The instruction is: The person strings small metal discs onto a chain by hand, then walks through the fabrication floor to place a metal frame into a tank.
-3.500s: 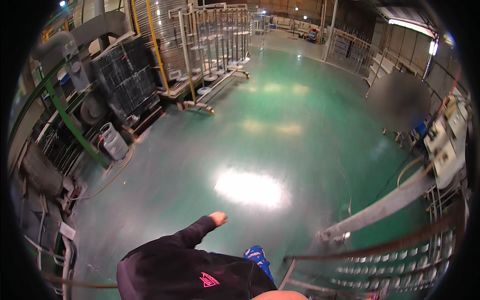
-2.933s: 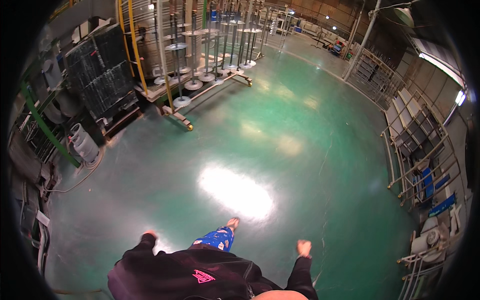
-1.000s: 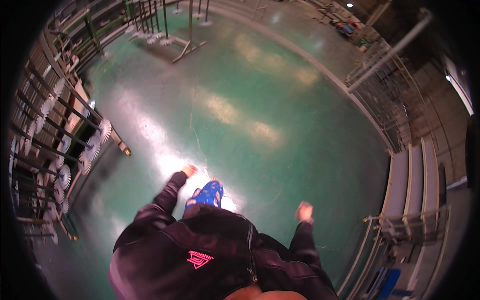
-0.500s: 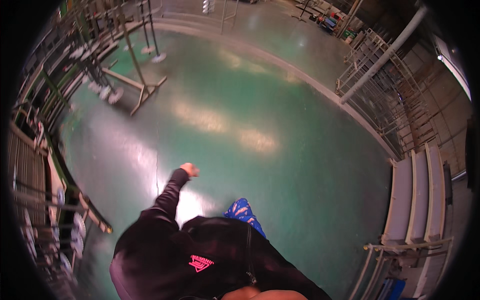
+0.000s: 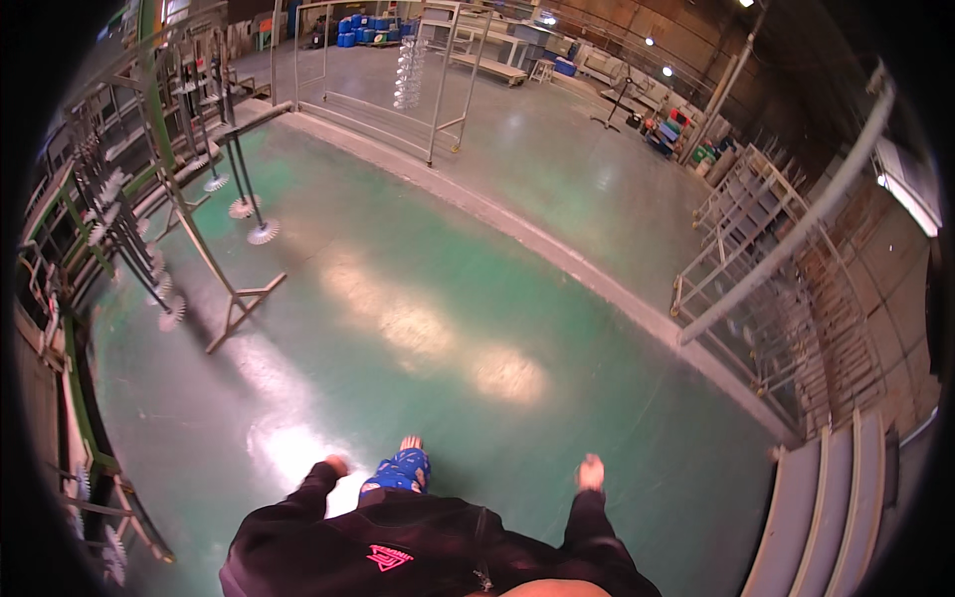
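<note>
My left hand [image 5: 338,464] hangs low beside my body, partly behind its black sleeve, and its fingers cannot be made out. On the other side my right hand [image 5: 591,473] is held out over the green floor [image 5: 477,298], small and blurred. I see no object in either hand, and neither touches anything. Between them one leg in blue patterned trousers [image 5: 398,471] steps forward, toes showing. My black jacket [image 5: 438,542] has a pink print on it.
At the left stands a metal rack [image 5: 234,298] with toothed silver discs [image 5: 264,232] on rods. A low kerb [image 5: 557,254] crosses the floor. Wire-frame carts [image 5: 746,229] and a slanting pole [image 5: 786,224] stand right; pale curved panels [image 5: 826,497] lean near me. A hanging-parts frame [image 5: 438,80] stands farther off.
The view has tilted up, showing more of the far hall. My left arm has swung back toward my body, my right hand has come into view, and a foot has stepped forward.
</note>
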`<action>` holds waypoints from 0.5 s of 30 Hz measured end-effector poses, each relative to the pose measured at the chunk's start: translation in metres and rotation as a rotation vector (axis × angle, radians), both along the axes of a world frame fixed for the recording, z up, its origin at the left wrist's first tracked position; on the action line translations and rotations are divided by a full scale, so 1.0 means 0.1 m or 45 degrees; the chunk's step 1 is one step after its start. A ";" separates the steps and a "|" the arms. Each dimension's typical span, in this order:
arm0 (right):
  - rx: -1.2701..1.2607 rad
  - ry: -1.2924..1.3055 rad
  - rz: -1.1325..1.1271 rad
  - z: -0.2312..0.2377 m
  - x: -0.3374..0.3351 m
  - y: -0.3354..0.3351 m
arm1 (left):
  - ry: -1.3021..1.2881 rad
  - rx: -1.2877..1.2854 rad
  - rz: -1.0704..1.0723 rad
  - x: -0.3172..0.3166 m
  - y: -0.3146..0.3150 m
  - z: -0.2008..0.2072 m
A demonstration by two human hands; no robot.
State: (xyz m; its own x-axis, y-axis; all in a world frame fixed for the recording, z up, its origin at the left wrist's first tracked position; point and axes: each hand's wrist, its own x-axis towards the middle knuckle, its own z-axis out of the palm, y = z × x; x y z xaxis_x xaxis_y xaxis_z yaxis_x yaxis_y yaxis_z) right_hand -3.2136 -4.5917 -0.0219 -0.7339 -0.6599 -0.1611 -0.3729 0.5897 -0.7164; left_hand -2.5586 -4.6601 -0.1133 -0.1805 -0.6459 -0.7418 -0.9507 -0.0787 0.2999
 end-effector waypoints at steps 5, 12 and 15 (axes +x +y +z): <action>-0.568 -0.036 0.485 0.87 -0.44 -3.32 | -0.401 0.294 0.147 0.33 -1.38 -0.16; 0.286 0.499 1.128 -0.63 -1.09 -3.42 | 0.143 -0.490 0.063 -3.21 -5.83 0.22; 0.933 -0.101 0.715 -0.79 -1.27 -3.85 | 0.501 -0.727 -0.193 -4.73 -7.76 0.73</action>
